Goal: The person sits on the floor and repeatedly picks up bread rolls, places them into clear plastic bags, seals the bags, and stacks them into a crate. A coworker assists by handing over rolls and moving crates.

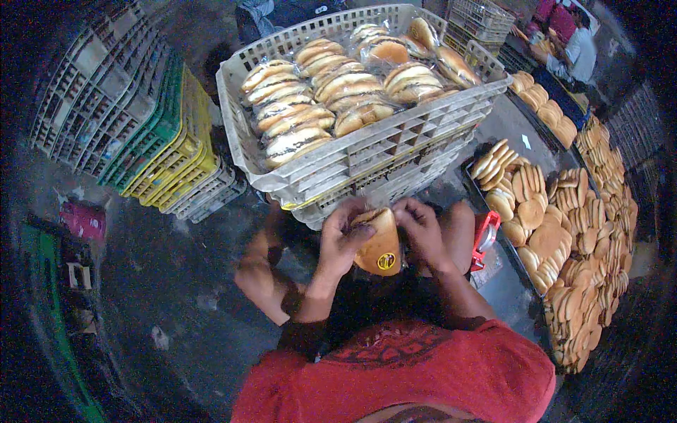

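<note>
A flat brown bread [379,240] in a clear plastic bag, with a round yellow and black sticker low on it, is held upright over my lap. My left hand [343,234] grips its left side, thumb across the front. At the upper right edge of the bag, the fingers of my right hand [420,227] are pinched together; the exact grip on the film is hard to make out. Just beyond my hands stands a light grey plastic crate [367,144] holding several bagged breads [345,81] with dark filling. A red tape dispenser [485,242] is right of my right knee.
On the right, dark trays [518,257] carry piles of unbagged breads [589,233]. Stacked grey, green and yellow crates [151,141] rise at the left. Another person [575,53] sits at the far right. Under the front crate are more stacked crates.
</note>
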`<control>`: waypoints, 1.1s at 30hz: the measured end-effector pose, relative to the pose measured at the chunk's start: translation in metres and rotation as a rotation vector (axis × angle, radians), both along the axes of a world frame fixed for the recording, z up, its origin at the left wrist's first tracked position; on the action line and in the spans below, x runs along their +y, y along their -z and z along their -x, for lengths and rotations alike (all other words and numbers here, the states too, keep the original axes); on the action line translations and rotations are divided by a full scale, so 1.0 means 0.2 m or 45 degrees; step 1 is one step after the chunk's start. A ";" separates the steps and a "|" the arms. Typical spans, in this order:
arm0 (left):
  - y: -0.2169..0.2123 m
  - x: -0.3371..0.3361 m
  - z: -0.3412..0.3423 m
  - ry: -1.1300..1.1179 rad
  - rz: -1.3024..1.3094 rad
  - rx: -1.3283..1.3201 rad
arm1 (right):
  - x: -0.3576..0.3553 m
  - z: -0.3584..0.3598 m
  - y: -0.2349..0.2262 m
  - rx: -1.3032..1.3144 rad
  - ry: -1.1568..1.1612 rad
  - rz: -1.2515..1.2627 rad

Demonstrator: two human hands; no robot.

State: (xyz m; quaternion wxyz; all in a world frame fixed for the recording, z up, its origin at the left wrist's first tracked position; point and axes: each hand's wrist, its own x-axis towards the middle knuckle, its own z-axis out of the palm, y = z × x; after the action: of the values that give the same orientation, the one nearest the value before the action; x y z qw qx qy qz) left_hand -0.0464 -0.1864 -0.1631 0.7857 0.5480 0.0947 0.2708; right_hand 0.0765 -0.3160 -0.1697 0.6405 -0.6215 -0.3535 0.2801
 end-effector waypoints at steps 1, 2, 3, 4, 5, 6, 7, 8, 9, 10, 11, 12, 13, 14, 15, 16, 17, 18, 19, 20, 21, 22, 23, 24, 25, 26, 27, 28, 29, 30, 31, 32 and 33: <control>0.00 -0.01 -0.01 -0.060 -0.053 0.012 | -0.01 -0.01 -0.03 0.003 0.025 -0.127; 0.01 -0.02 -0.02 -0.099 -0.076 0.060 | -0.02 -0.01 -0.06 -0.018 0.047 -0.205; 0.01 -0.03 -0.03 -0.117 -0.112 0.070 | -0.02 -0.01 -0.08 -0.102 -0.027 -0.133; 0.01 -0.04 -0.04 -0.073 -0.155 0.063 | -0.03 -0.02 -0.10 -0.079 -0.025 -0.101; 0.01 -0.04 -0.06 -0.138 -0.190 0.016 | -0.03 -0.02 -0.12 -0.057 -0.022 -0.073; 0.01 -0.05 -0.07 -0.062 0.011 0.017 | -0.03 -0.03 -0.13 -0.046 -0.012 -0.063; 0.01 -0.05 -0.08 0.009 0.214 0.025 | -0.04 -0.03 -0.13 -0.048 -0.003 -0.110; 0.01 -0.04 -0.09 0.013 0.448 0.119 | -0.04 -0.04 -0.13 -0.022 0.002 -0.069; 0.02 -0.05 -0.11 -0.050 0.492 0.167 | -0.05 -0.04 -0.12 -0.004 0.007 -0.044; 0.02 -0.05 -0.11 -0.071 0.268 0.227 | -0.05 -0.05 -0.11 -0.002 -0.017 -0.015; 0.02 -0.06 -0.12 -0.105 0.048 0.280 | -0.06 -0.05 -0.10 -0.038 0.056 -0.011; 0.02 -0.06 -0.13 -0.104 -0.182 0.278 | -0.06 -0.05 -0.09 -0.093 0.102 -0.002; 0.02 -0.07 -0.14 -0.151 -0.320 0.335 | -0.06 -0.05 -0.08 -0.151 0.181 -0.010; 0.01 -0.08 -0.15 -0.160 -0.468 0.340 | -0.06 -0.04 -0.08 -0.073 0.195 0.005; 0.00 -0.09 -0.15 -0.167 -0.615 0.346 | -0.06 -0.03 -0.07 0.006 0.243 0.007; -0.01 -0.10 -0.15 -0.168 -0.736 0.399 | -0.06 -0.02 -0.07 0.086 0.288 0.011; -0.02 -0.12 -0.15 -0.172 -0.597 0.476 | -0.06 -0.01 -0.07 0.161 0.316 -0.037; -0.03 -0.13 -0.16 -0.214 -0.553 0.407 | -0.06 0.00 -0.08 0.234 0.341 -0.086; -0.04 -0.15 -0.16 -0.254 -0.477 0.371 | -0.06 0.00 -0.08 0.281 0.315 -0.152; -0.05 -0.16 -0.17 -0.293 -0.402 0.333 | -0.06 0.00 -0.09 0.185 0.341 -0.110; -0.05 -0.18 -0.17 -0.325 -0.362 0.322 | -0.07 -0.01 -0.09 0.068 0.316 -0.082; -0.05 -0.18 -0.17 -0.357 -0.322 0.313 | -0.07 -0.02 -0.09 -0.047 0.290 -0.052; -0.05 -0.19 -0.18 -0.368 -0.250 0.285 | -0.08 -0.04 -0.09 -0.184 0.253 -0.004; -0.04 -0.18 -0.18 -0.425 -0.400 0.293 | -0.09 -0.06 -0.09 -0.321 0.215 0.043; -0.03 -0.17 -0.18 -0.456 -0.520 0.281 | -0.09 -0.08 -0.08 -0.457 0.181 0.091; -0.03 -0.17 -0.18 -0.482 -0.642 0.267 | -0.10 -0.09 -0.07 -0.518 0.218 0.085; -0.02 -0.15 -0.19 -0.426 -0.760 0.252 | -0.10 -0.11 -0.06 -0.579 0.258 0.079; -0.01 -0.14 -0.20 -0.365 -0.878 0.237 | -0.10 -0.11 -0.04 -0.655 0.297 0.048; 0.01 -0.13 -0.21 -0.316 -0.962 0.237 | -0.10 -0.11 -0.03 -0.499 0.343 -0.026; 0.02 -0.14 -0.22 -0.325 -0.879 0.229 | -0.09 -0.10 0.00 -0.365 0.387 -0.127; 0.03 -0.16 -0.23 -0.347 -0.768 0.233 | -0.09 -0.08 0.01 -0.223 0.410 -0.165; 0.04 -0.18 -0.25 -0.361 -0.653 0.239 | -0.09 -0.06 0.04 -0.094 0.447 -0.207; 0.05 -0.22 -0.26 -0.347 -0.368 0.259 | -0.09 -0.04 0.06 0.049 0.466 -0.184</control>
State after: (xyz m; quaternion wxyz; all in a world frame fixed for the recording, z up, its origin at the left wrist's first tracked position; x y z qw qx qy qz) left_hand 0.0054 -0.2301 -0.1738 0.6414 0.6616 0.2068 0.3287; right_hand 0.0840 -0.3337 -0.1810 0.7304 -0.6222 -0.2416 0.1448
